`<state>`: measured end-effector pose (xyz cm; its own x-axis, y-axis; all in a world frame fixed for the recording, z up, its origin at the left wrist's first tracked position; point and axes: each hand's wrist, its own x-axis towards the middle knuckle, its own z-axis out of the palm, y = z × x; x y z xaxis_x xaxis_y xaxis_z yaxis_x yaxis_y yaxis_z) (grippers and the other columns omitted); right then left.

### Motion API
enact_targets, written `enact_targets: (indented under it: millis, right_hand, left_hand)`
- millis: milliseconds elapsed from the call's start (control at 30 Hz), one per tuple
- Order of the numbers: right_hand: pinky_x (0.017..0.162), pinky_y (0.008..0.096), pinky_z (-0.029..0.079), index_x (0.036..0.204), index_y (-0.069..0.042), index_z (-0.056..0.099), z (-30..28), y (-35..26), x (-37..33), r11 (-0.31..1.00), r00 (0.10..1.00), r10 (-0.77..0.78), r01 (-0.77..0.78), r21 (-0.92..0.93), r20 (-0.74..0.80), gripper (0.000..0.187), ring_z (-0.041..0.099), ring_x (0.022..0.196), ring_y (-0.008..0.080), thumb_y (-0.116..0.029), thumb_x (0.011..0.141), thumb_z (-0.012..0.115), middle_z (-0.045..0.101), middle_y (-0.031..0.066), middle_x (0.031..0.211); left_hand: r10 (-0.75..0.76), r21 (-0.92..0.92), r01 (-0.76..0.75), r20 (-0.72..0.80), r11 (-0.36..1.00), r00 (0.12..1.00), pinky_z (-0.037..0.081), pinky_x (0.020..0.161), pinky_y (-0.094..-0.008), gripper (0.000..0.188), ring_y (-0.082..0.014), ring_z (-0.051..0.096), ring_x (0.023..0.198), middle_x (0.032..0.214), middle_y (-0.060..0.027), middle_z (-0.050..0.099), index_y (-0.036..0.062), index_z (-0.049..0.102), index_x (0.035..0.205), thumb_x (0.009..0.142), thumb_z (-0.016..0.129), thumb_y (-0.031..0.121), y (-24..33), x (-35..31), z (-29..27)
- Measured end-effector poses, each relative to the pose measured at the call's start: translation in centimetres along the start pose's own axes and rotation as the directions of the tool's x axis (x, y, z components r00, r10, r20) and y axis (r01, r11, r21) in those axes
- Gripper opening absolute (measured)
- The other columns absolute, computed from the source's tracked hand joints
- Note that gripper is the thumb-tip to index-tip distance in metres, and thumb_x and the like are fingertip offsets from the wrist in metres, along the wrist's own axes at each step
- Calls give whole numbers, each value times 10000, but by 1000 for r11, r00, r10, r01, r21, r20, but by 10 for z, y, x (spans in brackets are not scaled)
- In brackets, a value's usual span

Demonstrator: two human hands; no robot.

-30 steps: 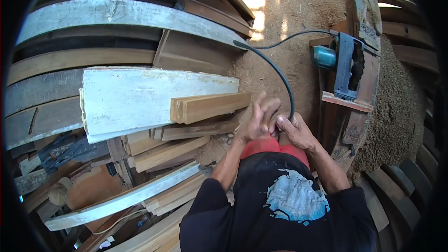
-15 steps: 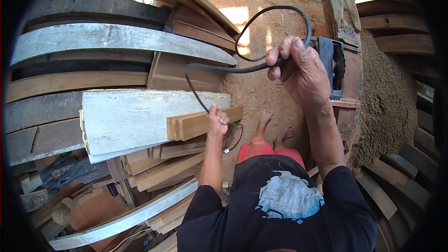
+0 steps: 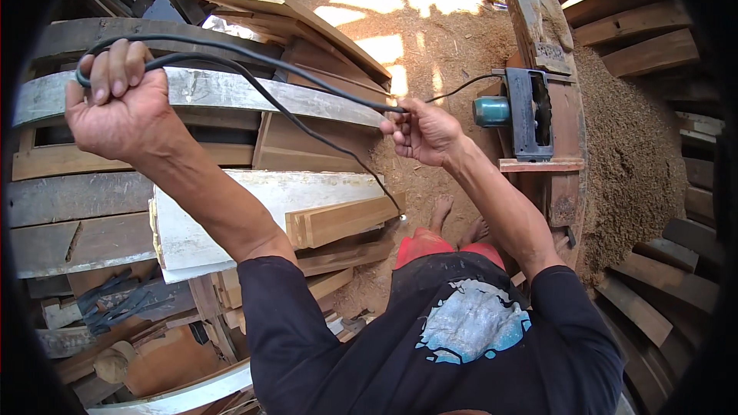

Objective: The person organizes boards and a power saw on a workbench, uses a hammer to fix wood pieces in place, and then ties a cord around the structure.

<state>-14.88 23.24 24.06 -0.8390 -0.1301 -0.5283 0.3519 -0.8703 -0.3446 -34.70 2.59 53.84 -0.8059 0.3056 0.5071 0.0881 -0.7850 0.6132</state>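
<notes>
A dark power cord (image 3: 269, 92) runs between my two hands. My left hand (image 3: 123, 104), raised at the far left over the stacked boards, has its fingers closed round a bend of it. From there one strand slopes down to a small pale end (image 3: 402, 217) beside the wood pieces. My right hand (image 3: 427, 132), near the middle, pinches the other strand between thumb and fingers. Beyond it the cord continues to a power tool (image 3: 530, 115) that looks like a circular saw, with a teal motor housing and dark base plate. It is fixed to a wooden bench (image 3: 565, 177).
Curved timbers (image 3: 207, 88) and a white-faced board (image 3: 200, 219) are stacked at the left. Short planks (image 3: 338, 219) lie on top. A sawdust heap (image 3: 630, 161) borders the bench, with more curved timbers (image 3: 661, 277) at the right. Sawdust covers the floor (image 3: 453, 46).
My left hand has swung up and far to the left, drawing out the cord. My right hand has dropped toward the middle, uncovering the tool's teal housing. The loop above it has straightened.
</notes>
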Motion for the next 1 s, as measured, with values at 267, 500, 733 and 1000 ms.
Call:
enact_targets:
  millis: [267, 500, 733, 1000]
  right_hand:
    - [529, 266, 497, 792, -155, 620, 43, 10, -5, 963, 977, 211, -207, -175, 6, 359, 605, 527, 88, -441, 985, 522, 723, 75, 755]
    - [469, 273, 442, 792, -135, 550, 57, 42, 11, 866, 939, 342, -331, -374, -40, 345, 503, 464, 82, -376, 1007, 428, 698, 74, 734]
    - [529, 295, 466, 912, -110, 557, -12, 76, 20, 916, 953, 213, -272, -296, -216, 364, 531, 536, 88, -411, 1019, 382, 688, 26, 775]
    - [591, 294, 494, 970, -29, 630, -146, 85, -76, 832, 919, -212, -9, -555, -333, 306, 595, 669, 118, -295, 993, 481, 673, 56, 843]
  left_hand:
    - [147, 299, -236, 292, 925, 945, 238, 472, -274, 243, -103, 275, 456, 522, 19, 308, 31, 514, 794, 945, 437, 205, 52, 20, 39]
    - [124, 709, -241, 214, 663, 969, 177, 441, -204, 382, -44, 242, 475, 570, 32, 315, -125, 606, 1131, 1023, 452, 207, 41, -28, 50]
    - [-130, 919, 116, -72, 376, 989, 175, 441, -187, 301, 10, 278, 479, 565, 87, 381, 32, 699, 1062, 1031, 516, 269, -50, -83, -82]
    - [-396, 703, -46, -344, -710, 851, 451, 939, -501, 397, -354, 591, 1076, 1160, -168, 618, 196, 671, 1236, 850, 665, 285, -200, -214, -232]
